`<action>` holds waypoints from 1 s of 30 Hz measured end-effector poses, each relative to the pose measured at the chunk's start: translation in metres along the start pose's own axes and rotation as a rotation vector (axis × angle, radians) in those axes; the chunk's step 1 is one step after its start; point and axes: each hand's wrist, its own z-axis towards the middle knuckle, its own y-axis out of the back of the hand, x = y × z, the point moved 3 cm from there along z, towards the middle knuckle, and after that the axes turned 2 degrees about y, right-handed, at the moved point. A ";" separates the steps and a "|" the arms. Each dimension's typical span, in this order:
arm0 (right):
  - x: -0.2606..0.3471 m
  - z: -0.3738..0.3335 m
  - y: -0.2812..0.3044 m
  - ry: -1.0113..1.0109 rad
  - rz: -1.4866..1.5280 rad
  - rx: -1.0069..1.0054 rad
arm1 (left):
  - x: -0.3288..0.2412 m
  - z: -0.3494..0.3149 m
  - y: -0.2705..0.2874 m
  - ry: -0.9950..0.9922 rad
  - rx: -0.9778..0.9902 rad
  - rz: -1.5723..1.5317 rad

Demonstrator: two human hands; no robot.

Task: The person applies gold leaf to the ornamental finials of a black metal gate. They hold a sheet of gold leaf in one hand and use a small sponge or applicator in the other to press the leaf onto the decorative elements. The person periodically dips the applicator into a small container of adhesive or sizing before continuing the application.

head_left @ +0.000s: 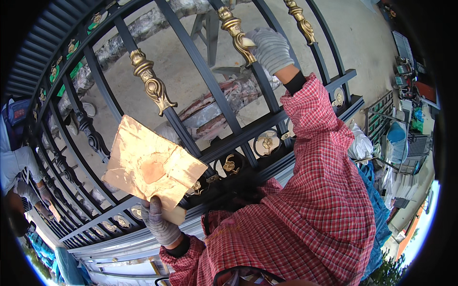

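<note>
In a grey knit glove, my left hand (pixel 161 222) grips the lower edge of a cardboard piece (pixel 136 148) smeared with gold paint, a darker patch at its middle. My right hand (pixel 271 48), gloved alike, pinches a small pale pad (pixel 248 43) against a gold scrolled ornament (pixel 234 29) on a bar of the black metal fence panel (pixel 219 90). Its fingertips are partly hidden. Another gold ornament (pixel 151 82) stands above the cardboard, and a third one (pixel 300 21) is right of my right hand. Gold flower rosettes (pixel 266 143) sit in rings along the lower rail.
At the left, a co-worker's gloved hand (pixel 45 194) is at the same panel, near black unpainted ornaments (pixel 90 133). A grey trestle leg (pixel 212 38) and wrapped bundles (pixel 224 107) lie beneath the bars. White bags (pixel 361 143) and blue sheeting (pixel 374 214) are at the right.
</note>
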 end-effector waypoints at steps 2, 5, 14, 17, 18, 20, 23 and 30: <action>0.026 0.014 -0.012 0.195 -0.169 -0.002 | -0.002 0.000 -0.007 -0.013 -0.028 -0.013; -0.002 0.046 -0.018 0.039 -0.176 -0.060 | -0.009 -0.004 -0.015 -0.030 -0.020 0.018; 0.071 0.069 -0.010 -0.051 0.564 -0.290 | -0.018 -0.011 -0.021 -0.101 -0.126 0.077; 0.137 0.070 -0.029 -0.094 1.000 -0.333 | -0.021 -0.012 -0.013 -0.077 -0.129 0.092; 0.147 0.077 -0.035 -0.123 1.015 -0.314 | -0.023 -0.011 -0.016 -0.087 -0.131 0.090; 0.167 0.093 -0.051 -0.188 1.052 -0.261 | -0.026 -0.014 -0.022 -0.097 -0.142 0.095; 0.191 0.127 -0.123 -0.342 1.256 -0.043 | -0.029 -0.014 -0.027 -0.095 -0.146 0.081; 0.187 0.112 -0.102 -0.437 1.292 -0.141 | -0.027 -0.016 -0.015 -0.112 -0.216 0.020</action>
